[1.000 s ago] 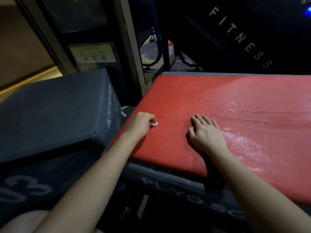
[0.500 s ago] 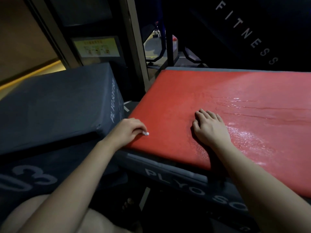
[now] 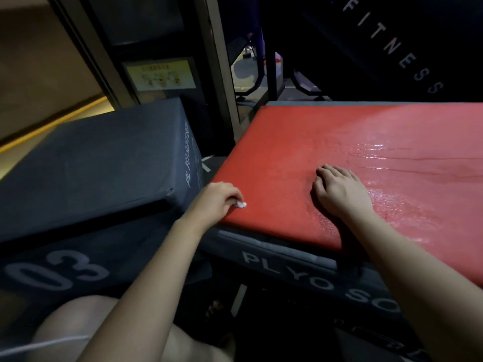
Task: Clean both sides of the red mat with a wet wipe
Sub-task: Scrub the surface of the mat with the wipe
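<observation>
Water shone in streaks and small drops on the right part of the red mat. The mat lay flat on top of a dark box with big pale letters on its side. The left part of the mat looked dull and dry.

The left hand was at the near left corner of the mat. Its fingers were curled, and they pinched the wet wipe, which was squished into a tiny white ball. The ball touched the mat right by the edge.

The right hand lay palm down on the mat, well apart from the left hand. Its fingers were bent a little and held nothing. It sat just at the edge of the shiny wet patch.

To the left of the mat sat a gray box, tilted, with its corner close to the left hand. Behind it, a yellow sign hung on a dark post. A bare knee showed at the bottom.
</observation>
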The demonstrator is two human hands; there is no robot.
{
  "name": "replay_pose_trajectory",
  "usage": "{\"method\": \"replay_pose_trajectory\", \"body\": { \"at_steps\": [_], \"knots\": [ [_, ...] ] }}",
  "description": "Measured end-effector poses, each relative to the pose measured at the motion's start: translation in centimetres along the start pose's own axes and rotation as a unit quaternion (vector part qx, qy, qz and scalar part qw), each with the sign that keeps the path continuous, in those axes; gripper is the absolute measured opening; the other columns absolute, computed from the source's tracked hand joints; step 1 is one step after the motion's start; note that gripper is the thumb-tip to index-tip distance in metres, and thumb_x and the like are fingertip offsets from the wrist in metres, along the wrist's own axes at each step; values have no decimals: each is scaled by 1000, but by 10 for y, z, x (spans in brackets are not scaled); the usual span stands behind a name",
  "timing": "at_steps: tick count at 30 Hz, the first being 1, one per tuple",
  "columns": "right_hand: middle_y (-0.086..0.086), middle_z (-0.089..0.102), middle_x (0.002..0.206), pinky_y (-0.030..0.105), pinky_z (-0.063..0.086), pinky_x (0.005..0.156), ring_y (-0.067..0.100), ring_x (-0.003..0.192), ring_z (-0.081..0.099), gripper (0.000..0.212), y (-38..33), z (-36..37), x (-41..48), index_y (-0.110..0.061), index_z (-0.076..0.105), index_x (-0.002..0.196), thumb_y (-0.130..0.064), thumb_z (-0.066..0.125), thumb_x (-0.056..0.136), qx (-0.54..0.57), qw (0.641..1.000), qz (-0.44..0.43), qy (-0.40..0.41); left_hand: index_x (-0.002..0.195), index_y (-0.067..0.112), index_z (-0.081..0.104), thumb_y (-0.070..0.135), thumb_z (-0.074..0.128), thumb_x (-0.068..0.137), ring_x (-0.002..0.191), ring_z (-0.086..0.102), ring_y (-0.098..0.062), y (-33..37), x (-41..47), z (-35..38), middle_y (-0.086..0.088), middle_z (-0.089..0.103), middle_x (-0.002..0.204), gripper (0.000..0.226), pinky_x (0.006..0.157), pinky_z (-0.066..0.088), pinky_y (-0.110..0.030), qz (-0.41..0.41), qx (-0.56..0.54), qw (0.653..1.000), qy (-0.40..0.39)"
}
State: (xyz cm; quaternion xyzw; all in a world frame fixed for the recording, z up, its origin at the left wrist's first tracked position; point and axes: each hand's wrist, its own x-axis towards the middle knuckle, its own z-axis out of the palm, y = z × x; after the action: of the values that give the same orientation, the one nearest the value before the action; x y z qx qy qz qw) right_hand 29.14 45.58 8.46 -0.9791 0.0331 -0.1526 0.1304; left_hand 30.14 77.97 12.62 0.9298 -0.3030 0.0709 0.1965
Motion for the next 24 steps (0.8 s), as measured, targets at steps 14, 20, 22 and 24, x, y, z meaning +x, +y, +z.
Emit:
{"method": "replay_pose_trajectory", "body": {
  "at_steps": [14,20,22,24],
  "knots": [
    [1,54,146,40,31,114,25,136,43,41,1,-2,0,-19,60,132,-35,39,100,-1,1000,-4,13,89,18,78,6,74,85,92,65,-17,22,13,7,5,73,92,13,86,51,-39,-30,-11,999,0],
    [2,54,145,42,31,115,25,136,44,42,-1,0,0,-18,60,131,-37,39,99,-7,1000,-6,17,89,23,79,5,78,84,88,64,-4,24,-37,7,14,73,89,18,85,49,-22,-41,-45,998,32],
    [2,55,144,43,33,114,26,134,45,41,0,1,1,-18,60,129,-37,41,99,-13,1000,-7,16,89,23,79,5,77,84,88,62,-3,28,-35,12,16,73,89,19,83,48,-20,-52,-43,997,43],
    [2,56,143,43,34,112,25,133,46,40,0,0,2,-18,61,127,-38,41,98,-15,1000,-7,16,89,24,78,8,77,85,89,61,-6,32,-17,19,15,72,89,16,83,50,-30,-54,-41,997,35]
  ]
}}
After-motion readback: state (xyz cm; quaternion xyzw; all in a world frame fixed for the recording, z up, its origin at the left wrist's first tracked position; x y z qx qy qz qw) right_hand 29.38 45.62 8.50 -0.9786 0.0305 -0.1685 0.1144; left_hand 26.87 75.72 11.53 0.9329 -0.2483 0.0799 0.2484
